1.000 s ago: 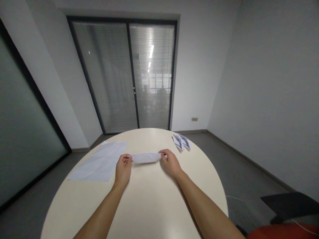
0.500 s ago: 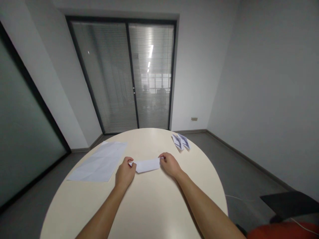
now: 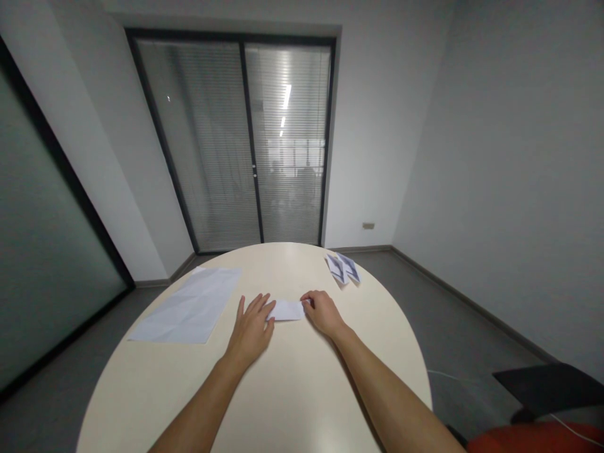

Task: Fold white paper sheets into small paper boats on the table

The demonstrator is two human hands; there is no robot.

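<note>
One small white paper strip (image 3: 287, 311) lies between your left hand (image 3: 250, 330) and your right hand (image 3: 324, 313), low over or on the pale round table (image 3: 278, 390). Your left fingers are spread apart, their tips over the strip's left end. Your right thumb and fingers are pinched together on its right end; your hand hides part of that grip, so you cannot tell whether this end touches the tabletop. To the left of your left fingers, apart from them, a large creased white sheet (image 3: 186, 308) lies flat. Beyond your right fingers and a little to their right, two folded papers (image 3: 336, 270) sit side by side. Well beyond both sets of fingers stands a dark-framed glass partition (image 3: 212, 157) with blinds. Far right of your right fingers, past the table, a black and red chair (image 3: 533, 438) partly shows.
</note>
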